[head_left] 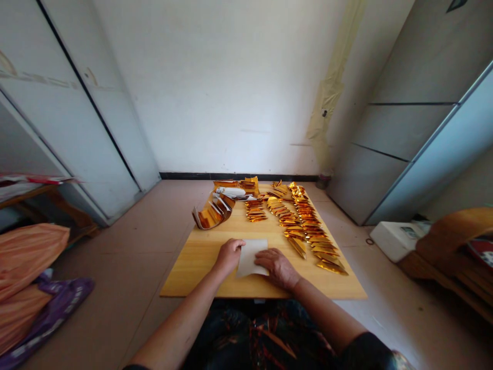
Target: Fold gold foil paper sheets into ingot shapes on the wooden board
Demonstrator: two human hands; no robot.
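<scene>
A pale grey sheet (250, 257) lies near the front edge of the wooden table (200, 262). My left hand (230, 255) pinches its upper left edge between thumb and fingers. Over the sheet's right side rests my right hand (278, 266), its fingers spread loosely on the surface. To the right, folded gold foil pieces (325, 252) stand in long overlapping rows. A shorter row of folded gold pieces (255, 210) sits beyond the sheet. Curled gold sheets (213, 213) lie at the table's left, towards the back.
A white bundle (231, 192) and more gold sheets are at the table's back. Orange and purple bags (31, 288) lie at the left. A grey refrigerator (385, 139), a white box (396, 239) and wooden furniture (442, 257) stand at the right.
</scene>
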